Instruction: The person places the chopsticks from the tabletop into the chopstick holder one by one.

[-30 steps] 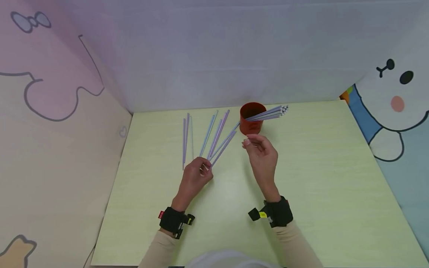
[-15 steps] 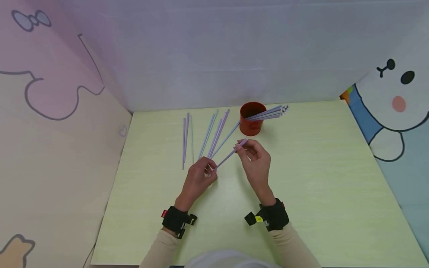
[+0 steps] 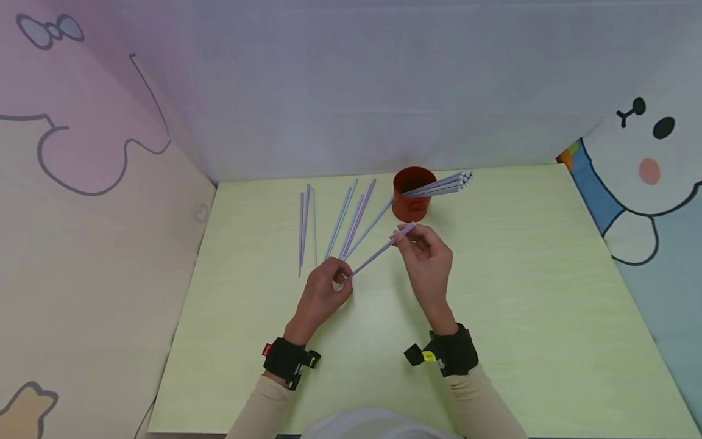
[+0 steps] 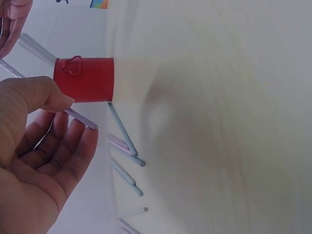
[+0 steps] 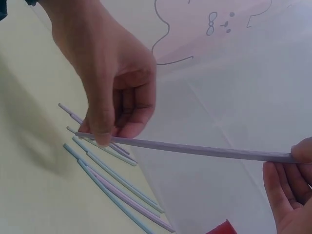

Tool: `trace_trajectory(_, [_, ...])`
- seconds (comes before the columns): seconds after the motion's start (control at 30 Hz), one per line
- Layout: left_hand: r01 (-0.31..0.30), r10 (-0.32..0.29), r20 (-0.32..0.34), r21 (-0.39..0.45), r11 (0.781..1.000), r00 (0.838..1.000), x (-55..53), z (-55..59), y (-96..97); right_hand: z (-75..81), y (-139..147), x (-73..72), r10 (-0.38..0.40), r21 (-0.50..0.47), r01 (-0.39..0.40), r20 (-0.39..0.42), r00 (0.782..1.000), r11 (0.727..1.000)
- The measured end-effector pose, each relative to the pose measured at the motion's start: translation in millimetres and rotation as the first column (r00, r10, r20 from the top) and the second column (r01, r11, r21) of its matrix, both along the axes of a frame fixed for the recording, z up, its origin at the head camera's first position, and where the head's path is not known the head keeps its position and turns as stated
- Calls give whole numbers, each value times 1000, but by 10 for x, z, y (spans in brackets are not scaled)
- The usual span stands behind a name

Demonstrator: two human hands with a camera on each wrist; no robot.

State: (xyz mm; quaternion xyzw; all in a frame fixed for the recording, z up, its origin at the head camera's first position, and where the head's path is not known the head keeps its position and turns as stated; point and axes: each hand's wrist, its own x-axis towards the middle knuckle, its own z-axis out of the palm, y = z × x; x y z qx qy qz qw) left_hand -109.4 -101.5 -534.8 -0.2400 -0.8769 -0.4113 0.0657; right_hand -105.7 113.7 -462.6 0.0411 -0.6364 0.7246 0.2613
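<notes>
A thin purple stick point(image 3: 375, 254) is stretched between both hands above the table. My left hand point(image 3: 325, 289) pinches its near end between thumb and fingers, as the left wrist view also shows. At the far end, the thumb and fingers of my right hand point(image 3: 429, 265) pinch the same stick point(image 5: 195, 148). Just beyond the right hand stands a small red bucket point(image 3: 408, 210), upright, with a bundle of pale sticks point(image 3: 439, 185) leaning out over its right rim. Loose blue and purple sticks point(image 3: 358, 218) lie on the table beyond the left hand.
More loose sticks point(image 3: 301, 235) lie farther left on the pale yellow-green table point(image 3: 548, 305). A plain pale wall point(image 3: 329, 91) rises behind the table's back edge. Patterned panels with cartoon drawings flank both sides.
My right hand came in and took the free end of the purple stick held by my left hand. The stick swung lower toward the right, then both hands shifted slightly apart.
</notes>
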Motion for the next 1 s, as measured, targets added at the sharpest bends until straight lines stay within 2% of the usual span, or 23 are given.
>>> trace_trajectory(0.27, [-49,50,27,-24,999,998,15,-106,-133,117,225,-42,-39,-64,34,-79,996,997])
trace_trajectory(0.4, [-101,104,58,-47,994,993,-4,-170,-243,195,327,-78,-59,-87,50,-102,993,995])
trace_trajectory(0.57, [-178,185,90,-84,980,979,-34,-211,-420,316,459,-141,-104,-99,92,-124,987,991])
trace_trajectory(0.7, [-245,256,123,-95,965,959,-78,-217,-566,413,598,-211,-149,-130,129,-156,976,983])
trace_trajectory(0.87, [-350,362,159,-101,931,918,-138,-189,-730,541,783,-276,-211,-150,185,-183,960,971])
trace_trajectory(1.0, [-411,423,165,-102,906,891,-204,-161,-824,672,895,-301,-259,-165,229,-194,946,959])
